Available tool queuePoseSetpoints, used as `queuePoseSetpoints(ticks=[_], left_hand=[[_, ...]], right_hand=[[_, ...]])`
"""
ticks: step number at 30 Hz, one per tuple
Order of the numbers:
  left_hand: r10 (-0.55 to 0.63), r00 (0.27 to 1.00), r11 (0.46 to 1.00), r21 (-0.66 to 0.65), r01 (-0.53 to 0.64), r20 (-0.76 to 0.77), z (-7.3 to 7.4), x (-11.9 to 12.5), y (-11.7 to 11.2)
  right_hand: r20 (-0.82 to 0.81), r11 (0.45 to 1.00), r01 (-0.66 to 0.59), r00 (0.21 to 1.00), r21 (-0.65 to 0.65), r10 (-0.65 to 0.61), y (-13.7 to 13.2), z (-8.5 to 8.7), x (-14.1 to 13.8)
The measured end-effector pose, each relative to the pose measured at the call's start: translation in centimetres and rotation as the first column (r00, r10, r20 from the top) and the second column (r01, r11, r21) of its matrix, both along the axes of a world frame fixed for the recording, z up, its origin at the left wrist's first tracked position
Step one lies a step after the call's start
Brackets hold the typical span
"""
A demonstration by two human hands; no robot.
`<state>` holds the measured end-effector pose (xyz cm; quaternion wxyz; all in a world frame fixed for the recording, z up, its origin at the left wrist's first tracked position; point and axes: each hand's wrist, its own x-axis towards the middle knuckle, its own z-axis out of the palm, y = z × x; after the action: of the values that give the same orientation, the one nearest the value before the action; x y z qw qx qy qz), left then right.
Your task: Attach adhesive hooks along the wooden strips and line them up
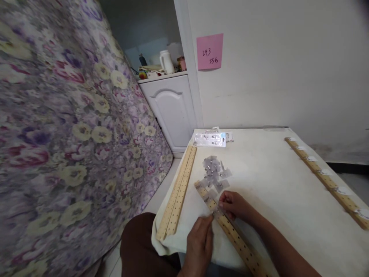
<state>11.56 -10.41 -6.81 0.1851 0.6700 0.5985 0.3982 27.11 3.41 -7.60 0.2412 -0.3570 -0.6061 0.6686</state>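
A pale wooden strip with rows of holes (235, 235) lies slantwise on the table in front of me. Small clear plastic squares with metal fittings sit along its far end, one of them a clear piece (206, 197) near the tip. My left hand (199, 240) comes from the near left, thumb and forefinger closed at the strip's edge on a clear piece with a metal fitting. From the right, my right hand (233, 204) pinches the same spot, fingertips closed at that piece. The fingers partly hide it. Beyond the strip's tip lies a loose pile of clear pieces (211, 169).
Two perforated wooden strips (178, 192) lie side by side on the left of the cloth-covered table (259, 165). Another strip with several white discs (323, 179) runs along the right edge. Clear packaging (210, 139) lies at the back. A floral curtain (86, 154) hangs to the left.
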Motion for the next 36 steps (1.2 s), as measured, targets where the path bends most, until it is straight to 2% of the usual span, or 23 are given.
queuePoseSetpoints(ticks=[6, 19, 28, 36], left_hand=[[-0.052, 0.993, 0.998, 0.031, 0.055, -0.104, -1.11, -0.21, -0.30], [-0.071, 0.970, 0.991, 0.090, 0.094, -0.232, -1.20, -0.03, -0.04], [-0.066, 0.956, 0.995, 0.055, 0.085, -0.285, -0.52, 0.33, 0.04], [-0.065, 0.951, 0.994, 0.066, 0.089, -0.304, -0.99, 0.24, 0.02]], right_hand=[[0.013, 1.000, 0.025, 1.000, 0.002, -0.025, 0.01, -0.12, -0.01], [0.057, 1.000, 0.020, 0.998, 0.008, -0.021, 0.10, 0.21, 0.07], [0.080, 0.999, 0.023, 0.996, 0.045, -0.026, 0.21, 0.12, 0.08], [0.078, 0.999, 0.008, 0.997, 0.038, -0.011, 0.37, -0.12, 0.06]])
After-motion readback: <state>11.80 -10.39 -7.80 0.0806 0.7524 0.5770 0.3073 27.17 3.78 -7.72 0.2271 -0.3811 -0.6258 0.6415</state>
